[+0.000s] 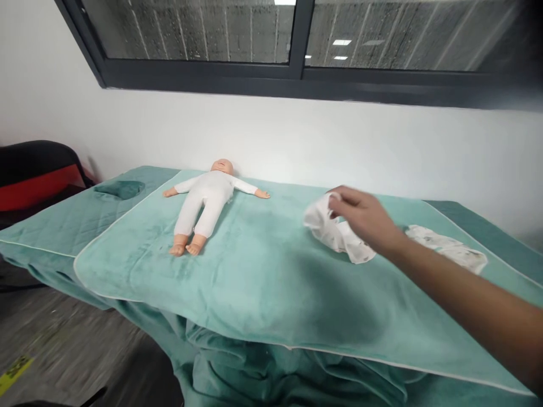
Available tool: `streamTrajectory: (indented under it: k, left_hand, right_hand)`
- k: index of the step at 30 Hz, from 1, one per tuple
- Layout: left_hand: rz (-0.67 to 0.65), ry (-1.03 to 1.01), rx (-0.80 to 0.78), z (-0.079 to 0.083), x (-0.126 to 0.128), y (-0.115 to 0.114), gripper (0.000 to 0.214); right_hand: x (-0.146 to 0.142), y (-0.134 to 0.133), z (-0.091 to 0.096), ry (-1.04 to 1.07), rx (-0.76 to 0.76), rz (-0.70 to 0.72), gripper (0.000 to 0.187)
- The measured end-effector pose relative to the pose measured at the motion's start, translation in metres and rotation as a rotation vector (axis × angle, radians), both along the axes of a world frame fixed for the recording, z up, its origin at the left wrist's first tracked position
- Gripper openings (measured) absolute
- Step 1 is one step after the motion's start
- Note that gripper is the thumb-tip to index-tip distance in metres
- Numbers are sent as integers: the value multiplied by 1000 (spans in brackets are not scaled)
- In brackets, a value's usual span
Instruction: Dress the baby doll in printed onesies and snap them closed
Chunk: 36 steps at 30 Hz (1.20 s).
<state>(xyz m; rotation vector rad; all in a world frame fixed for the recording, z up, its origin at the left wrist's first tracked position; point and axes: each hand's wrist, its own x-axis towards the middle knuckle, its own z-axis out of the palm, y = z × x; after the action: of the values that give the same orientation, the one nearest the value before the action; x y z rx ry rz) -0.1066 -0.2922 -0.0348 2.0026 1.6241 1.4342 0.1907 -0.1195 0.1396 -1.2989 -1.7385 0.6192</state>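
My right hand (360, 212) reaches in from the right, its fingers pinched on a crumpled white baby garment (324, 226) with small dark prints. One end of the garment is lifted, and the rest hangs toward the green cover below. To the left, a baby doll (207, 195) in a white bodysuit lies on its back, arms spread and bare feet toward me. Another folded, printed white garment (449, 249) lies flat at the right, beyond my forearm. My left hand does not show.
A green cover (254, 299) spreads over the massage-style bed, draping in folds at the front. A face hole (121, 189) sits at the bed's left end. A black and red chair (38, 175) stands at the far left. Behind are a white wall and a dark-framed window (297, 73).
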Motion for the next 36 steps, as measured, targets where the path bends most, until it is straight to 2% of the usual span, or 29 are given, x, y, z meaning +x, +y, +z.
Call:
streamTrajectory:
  k: [1, 3, 5, 7, 8, 9, 11, 13, 15, 17, 20, 23, 25, 27, 30, 32, 34, 36]
  left_hand:
    - [-1, -2, -9, -5, 3, -16, 40]
    - [0, -22, -46, -6, 8, -25, 35]
    - [41, -97, -112, 4, 15, -10, 29]
    - [105, -200, -167, 19, 23, 18, 26]
    - [51, -202, -160, 28, 27, 34, 26]
    - [-59, -179, -149, 37, 33, 48, 26]
    - [-366, -68, -123, 52, 49, 73, 31]
    - [-666, 121, -113, 60, 71, 91, 36]
    - [-864, 328, -88, 58, 99, 103, 39]
    - [-985, 522, -29, 48, 129, 112, 41]
    - [-994, 709, 85, 28, 173, 123, 40]
    - [-928, 783, 178, 20, 201, 134, 31]
    - [-887, 776, 192, 25, 204, 142, 26]
    - [-800, 716, 172, 39, 196, 152, 25]
    - [-542, 595, 155, 65, 170, 167, 20]
    - [-353, 580, 167, 79, 153, 174, 16]
    - [-221, 636, 164, 85, 140, 176, 14]
    - [-151, 725, 127, 83, 130, 173, 14]
  right_hand:
    - [-13, -10, -4, -24, -34, 153, 18]
    - [-33, -35, -13, -29, -93, 531, 14]
    - [-43, -60, -24, 60, -141, 802, 14]
    - [-44, -82, -37, 187, -207, 951, 19]
    - [-41, -90, -42, 242, -256, 1000, 24]
    - [-38, -96, -47, 288, -309, 1037, 28]
    - [-28, -103, -54, 377, -391, 1069, 33]
    - [-18, -106, -57, 450, -429, 1085, 35]
    - [-8, -110, -55, 468, -465, 1125, 39]
    - [1, -115, -54, 420, -514, 1185, 43]
    - [14, -128, -53, 316, -567, 1219, 51]
    - [26, -145, -50, 161, -675, 1150, 59]
    - [36, -156, -46, 22, -803, 1043, 59]
    - [51, -165, -42, -113, -869, 834, 54]
    - [77, -166, -44, -297, -767, 372, 45]
    - [91, -158, -53, -369, -660, 122, 40]
    - [92, -145, -65, -369, -565, -3, 36]
    - [78, -130, -80, -343, -457, -53, 32]
